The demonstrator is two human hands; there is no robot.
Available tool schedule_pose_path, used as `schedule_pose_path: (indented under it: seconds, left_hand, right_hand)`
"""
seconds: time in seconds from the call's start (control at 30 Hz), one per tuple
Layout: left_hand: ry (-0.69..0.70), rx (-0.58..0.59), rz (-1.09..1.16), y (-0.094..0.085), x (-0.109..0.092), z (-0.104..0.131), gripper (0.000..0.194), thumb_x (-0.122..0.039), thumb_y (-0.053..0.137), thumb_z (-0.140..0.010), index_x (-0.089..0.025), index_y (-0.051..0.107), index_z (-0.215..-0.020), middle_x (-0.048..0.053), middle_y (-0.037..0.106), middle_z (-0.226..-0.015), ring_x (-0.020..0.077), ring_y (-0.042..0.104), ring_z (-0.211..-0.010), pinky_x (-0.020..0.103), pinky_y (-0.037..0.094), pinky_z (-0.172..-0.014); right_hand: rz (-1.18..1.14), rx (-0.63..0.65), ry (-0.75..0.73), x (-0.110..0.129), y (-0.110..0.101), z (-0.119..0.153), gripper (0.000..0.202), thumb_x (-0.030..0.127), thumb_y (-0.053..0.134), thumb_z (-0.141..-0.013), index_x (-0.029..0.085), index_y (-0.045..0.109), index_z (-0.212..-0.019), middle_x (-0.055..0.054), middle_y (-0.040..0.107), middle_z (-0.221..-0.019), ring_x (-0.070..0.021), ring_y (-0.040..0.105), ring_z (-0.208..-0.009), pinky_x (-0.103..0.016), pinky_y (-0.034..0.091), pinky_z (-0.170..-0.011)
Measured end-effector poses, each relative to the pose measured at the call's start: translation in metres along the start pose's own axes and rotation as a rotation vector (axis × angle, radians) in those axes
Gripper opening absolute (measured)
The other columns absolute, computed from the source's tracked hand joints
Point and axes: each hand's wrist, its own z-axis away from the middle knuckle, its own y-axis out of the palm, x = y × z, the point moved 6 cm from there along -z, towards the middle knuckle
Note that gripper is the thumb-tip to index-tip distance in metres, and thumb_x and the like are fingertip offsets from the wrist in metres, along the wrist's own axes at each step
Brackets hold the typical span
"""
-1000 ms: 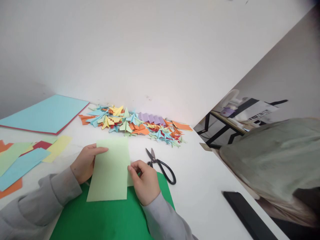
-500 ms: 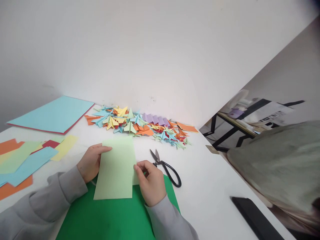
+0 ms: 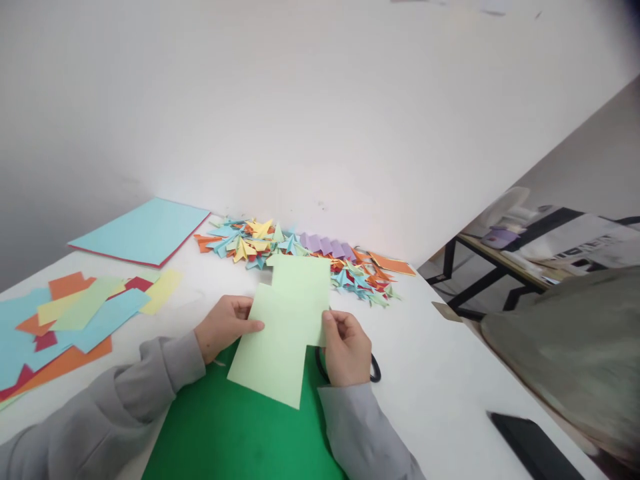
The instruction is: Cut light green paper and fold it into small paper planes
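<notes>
Two pale green paper sheets overlap above a dark green sheet (image 3: 245, 433). My left hand (image 3: 225, 327) pinches the left edge of the nearer pale green sheet (image 3: 270, 363), thumb on top. The farther pale green sheet (image 3: 303, 277) is offset up and to the right, and my right hand (image 3: 350, 350) pinches its right edge between thumb and fingers. Behind my right hand lies a pair of scissors (image 3: 376, 369); only parts of its black handles show. Beyond the sheets is a heap of small folded paper planes (image 3: 243, 248) in several colours, partly covered by the farther sheet.
Loose coloured paper strips (image 3: 117, 310) lie spread on the left of the white table (image 3: 425, 400). A stack of large sheets, light blue on top (image 3: 143, 230), rests at the back left. Near the right edge is a black flat object (image 3: 533, 443). The wall rises behind.
The pale green sheets, earlier almost fully overlapped, have slid apart, the farther one up and right. My right hand now hides most of the scissors. The whole view has shifted.
</notes>
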Motion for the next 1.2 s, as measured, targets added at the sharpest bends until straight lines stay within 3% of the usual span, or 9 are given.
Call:
schedule_pose_path:
  seconds: [0.13,0.3,0.47,0.57,0.63,0.8,0.97,1.07,1.2]
  left_hand:
    - [-0.003,0.034,-0.042,0.001,0.004,-0.002,0.026,-0.016,0.07,-0.055,-0.012,0.068,-0.081,0.007,0.068,-0.072,0.0231,0.064,-0.068,0.036,0.049,-0.069]
    - [0.064,-0.058,-0.308,-0.008,0.007,-0.006,0.039,-0.011,0.065,-0.054,-0.014,0.064,-0.093,0.005,0.066,-0.072,0.0216,0.063,-0.065,0.032,0.048,-0.061]
    - [0.314,-0.365,-0.485,-0.015,-0.019,0.006,0.04,-0.026,0.071,-0.054,-0.016,0.065,-0.093,0.011,0.06,-0.1,0.0243,0.056,-0.092,0.031,0.044,-0.076]
    - [0.386,-0.291,-0.425,-0.006,-0.024,0.009,0.029,-0.029,0.066,-0.063,-0.017,0.065,-0.089,0.009,0.06,-0.097,0.022,0.054,-0.093,0.031,0.043,-0.081]
    - [0.333,-0.182,-0.296,0.001,-0.015,0.006,0.032,-0.025,0.063,-0.066,-0.017,0.061,-0.096,0.008,0.061,-0.088,0.0189,0.057,-0.083,0.029,0.046,-0.072]
    - [0.27,-0.181,-0.112,0.002,-0.001,0.003,0.047,-0.018,0.061,-0.063,-0.015,0.047,-0.109,0.001,0.055,-0.077,0.0136,0.059,-0.055,0.026,0.047,-0.047]
    - [0.302,-0.247,-0.135,0.001,-0.013,0.011,0.042,-0.015,0.058,-0.064,-0.013,0.049,-0.105,0.0,0.052,-0.073,0.01,0.056,-0.044,0.022,0.044,-0.037]
    - [0.298,-0.345,-0.172,-0.013,-0.026,0.024,0.038,-0.012,0.057,-0.065,-0.012,0.05,-0.102,-0.002,0.051,-0.07,0.0093,0.056,-0.042,0.02,0.044,-0.036]
    - [0.234,-0.526,-0.29,-0.052,-0.042,0.056,0.036,-0.009,0.057,-0.066,-0.009,0.05,-0.102,0.0,0.053,-0.071,0.0093,0.056,-0.04,0.021,0.045,-0.038]
  right_hand:
    - [-0.051,-0.118,0.087,0.0,-0.01,-0.001,0.028,0.046,0.053,-0.071,0.018,0.05,-0.076,0.004,0.052,-0.052,-0.0101,0.046,-0.039,-0.022,0.04,-0.036]
    - [-0.195,-0.341,0.111,0.007,-0.026,0.0,0.022,0.041,0.049,-0.075,0.022,0.041,-0.082,0.009,0.048,-0.049,-0.0092,0.046,-0.033,-0.022,0.04,-0.034]
    - [-0.245,-0.02,0.133,0.004,0.001,0.002,0.029,0.047,0.052,-0.071,0.021,0.041,-0.079,0.01,0.046,-0.042,-0.0097,0.043,-0.029,-0.021,0.036,-0.031]
    - [-0.217,0.132,0.078,0.005,0.017,0.01,0.032,0.05,0.053,-0.07,0.021,0.041,-0.078,0.009,0.048,-0.043,-0.0109,0.045,-0.03,-0.022,0.035,-0.03]
    - [-0.215,0.19,0.036,0.007,0.022,0.015,0.033,0.051,0.052,-0.071,0.021,0.04,-0.078,0.009,0.048,-0.044,-0.0111,0.046,-0.031,-0.022,0.036,-0.031]
    - [-0.204,0.212,-0.018,0.007,0.025,0.016,0.031,0.051,0.051,-0.073,0.021,0.041,-0.079,0.008,0.051,-0.048,-0.0104,0.047,-0.033,-0.021,0.035,-0.032]
    - [-0.131,0.222,-0.063,0.008,0.024,0.012,0.032,0.051,0.054,-0.07,0.02,0.045,-0.073,0.009,0.046,-0.039,-0.0102,0.041,-0.031,-0.022,0.034,-0.034]
    - [-0.091,0.245,-0.085,0.008,0.024,0.011,0.033,0.051,0.054,-0.07,0.019,0.046,-0.071,0.006,0.052,-0.045,-0.0099,0.044,-0.034,-0.022,0.035,-0.037]
    - [0.012,0.288,-0.096,0.007,0.026,0.011,0.032,0.05,0.051,-0.071,0.018,0.049,-0.074,0.003,0.056,-0.051,-0.0107,0.049,-0.037,-0.024,0.038,-0.044]
